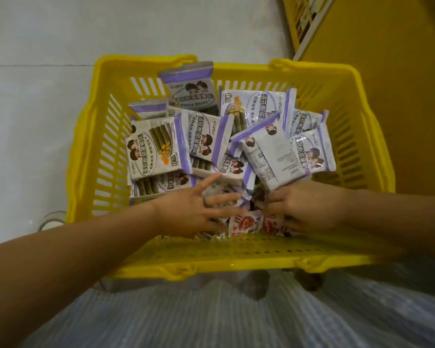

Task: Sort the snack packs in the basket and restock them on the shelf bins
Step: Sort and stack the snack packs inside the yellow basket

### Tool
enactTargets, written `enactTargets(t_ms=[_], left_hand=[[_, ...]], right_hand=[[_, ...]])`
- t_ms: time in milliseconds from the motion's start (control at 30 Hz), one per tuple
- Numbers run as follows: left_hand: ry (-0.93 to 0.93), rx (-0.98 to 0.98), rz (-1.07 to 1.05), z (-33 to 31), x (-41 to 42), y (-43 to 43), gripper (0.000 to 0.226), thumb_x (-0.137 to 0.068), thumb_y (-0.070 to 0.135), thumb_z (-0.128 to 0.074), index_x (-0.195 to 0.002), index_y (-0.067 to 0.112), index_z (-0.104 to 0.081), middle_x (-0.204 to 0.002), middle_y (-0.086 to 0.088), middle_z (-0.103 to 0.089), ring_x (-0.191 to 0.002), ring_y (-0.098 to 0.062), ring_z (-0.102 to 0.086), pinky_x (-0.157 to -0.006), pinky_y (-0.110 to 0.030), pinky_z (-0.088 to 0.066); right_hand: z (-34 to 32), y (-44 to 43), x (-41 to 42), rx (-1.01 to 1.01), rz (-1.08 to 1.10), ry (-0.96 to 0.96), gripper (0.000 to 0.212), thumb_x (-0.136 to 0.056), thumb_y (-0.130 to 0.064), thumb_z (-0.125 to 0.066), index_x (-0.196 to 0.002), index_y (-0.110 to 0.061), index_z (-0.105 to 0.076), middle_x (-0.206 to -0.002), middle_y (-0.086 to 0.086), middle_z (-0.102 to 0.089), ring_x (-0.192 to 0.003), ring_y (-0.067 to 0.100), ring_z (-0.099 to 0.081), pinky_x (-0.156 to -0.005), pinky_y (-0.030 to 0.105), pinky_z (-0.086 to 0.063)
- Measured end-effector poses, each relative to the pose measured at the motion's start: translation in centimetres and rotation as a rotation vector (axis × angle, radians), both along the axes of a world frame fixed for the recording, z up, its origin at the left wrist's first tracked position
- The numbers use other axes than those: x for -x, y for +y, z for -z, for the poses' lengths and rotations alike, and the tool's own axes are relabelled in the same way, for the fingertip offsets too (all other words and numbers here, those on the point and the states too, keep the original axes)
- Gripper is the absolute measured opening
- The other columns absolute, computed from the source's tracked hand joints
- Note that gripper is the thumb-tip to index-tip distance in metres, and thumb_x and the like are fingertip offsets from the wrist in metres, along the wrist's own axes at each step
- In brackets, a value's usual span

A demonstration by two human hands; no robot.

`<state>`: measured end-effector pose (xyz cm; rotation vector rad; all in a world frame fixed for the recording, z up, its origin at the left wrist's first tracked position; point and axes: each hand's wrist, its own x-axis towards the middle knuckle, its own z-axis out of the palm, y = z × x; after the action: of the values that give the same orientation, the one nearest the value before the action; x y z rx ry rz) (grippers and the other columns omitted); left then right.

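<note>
A yellow plastic basket (pixel 98 151) stands on the floor in front of me, filled with several white-and-purple snack packs (pixel 156 146). Red-and-white snack packs (pixel 244 223) lie low at the near wall of the basket. My left hand (pixel 194 209) reaches in with fingers spread, resting over packs at the near left, a ring on one finger. My right hand (pixel 307 204) is curled with its fingers buried among the packs at the near right, touching the lower edge of a white pack turned back side up (pixel 274 156). What its fingers grip is hidden.
A yellow shelf unit (pixel 377 46) rises at the upper right, close to the basket's far right corner. Pale tiled floor (pixel 35 96) spreads to the left. My lap in blue-striped cloth (pixel 236 317) fills the bottom of the view.
</note>
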<state>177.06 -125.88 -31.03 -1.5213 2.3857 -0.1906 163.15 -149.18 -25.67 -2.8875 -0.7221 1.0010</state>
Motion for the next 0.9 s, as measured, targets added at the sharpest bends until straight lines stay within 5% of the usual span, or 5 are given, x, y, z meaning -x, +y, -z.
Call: enactTargets(t_ms=[200, 500, 633, 800, 900], left_hand=[[-0.016, -0.033, -0.079, -0.4, -0.9, -0.5, 0.063, -0.061, 0.026, -0.087, -0.117, 0.035, -0.061, -0.140, -0.004, -0.053, -0.136, -0.031, -0.041, -0.103, -0.070, -0.005], [0.026, 0.088, -0.165, -2.2, -4.3, -0.7, 0.070, -0.063, -0.001, -0.080, -0.126, 0.024, -0.062, -0.133, -0.013, -0.058, -0.125, -0.033, -0.053, -0.100, -0.075, -0.024], [0.052, 0.028, -0.213, -3.0, -4.7, -0.4, 0.065, -0.069, 0.009, -0.080, -0.129, 0.024, -0.058, -0.136, -0.012, -0.056, -0.126, -0.033, -0.053, -0.104, -0.071, -0.026], [-0.107, -0.131, -0.240, -1.9, -3.9, 1.1, 0.066, -0.091, 0.022, -0.058, -0.149, 0.025, -0.028, -0.156, -0.013, -0.026, -0.144, -0.034, -0.023, -0.109, -0.057, 0.012], [-0.112, -0.132, -0.242, -3.3, -4.2, 1.5, 0.072, -0.080, 0.024, -0.072, -0.145, 0.029, -0.040, -0.148, -0.010, -0.043, -0.135, -0.031, -0.040, -0.112, -0.052, -0.024]], right_hand=[[-0.5, -2.1, -2.0, -0.011, 0.214, -0.527, 0.061, -0.072, -0.032, -0.075, -0.128, -0.016, -0.058, -0.136, 0.018, -0.052, -0.114, 0.038, -0.055, -0.094, 0.054, -0.043], [-1.8, -4.5, -4.8, 0.001, 0.350, -0.599, 0.072, -0.075, -0.004, -0.076, -0.139, -0.018, -0.048, -0.154, 0.016, -0.031, -0.136, 0.040, -0.035, -0.106, 0.054, -0.032], [-1.3, -4.0, -5.7, 0.016, 0.305, -0.546, 0.073, -0.082, -0.038, -0.071, -0.145, -0.023, -0.038, -0.159, 0.011, -0.016, -0.144, 0.035, -0.023, -0.113, 0.049, -0.024], [-0.9, -2.5, -7.7, 0.149, 0.207, -0.548, 0.099, -0.072, -0.075, -0.055, -0.151, -0.025, -0.023, -0.161, 0.009, -0.001, -0.148, 0.031, -0.001, -0.117, 0.055, -0.002], [-0.4, -1.0, -8.7, 0.204, 0.157, -0.538, 0.109, -0.066, -0.081, -0.054, -0.151, -0.022, -0.020, -0.161, 0.012, -0.001, -0.147, 0.033, 0.003, -0.115, 0.055, 0.007]])
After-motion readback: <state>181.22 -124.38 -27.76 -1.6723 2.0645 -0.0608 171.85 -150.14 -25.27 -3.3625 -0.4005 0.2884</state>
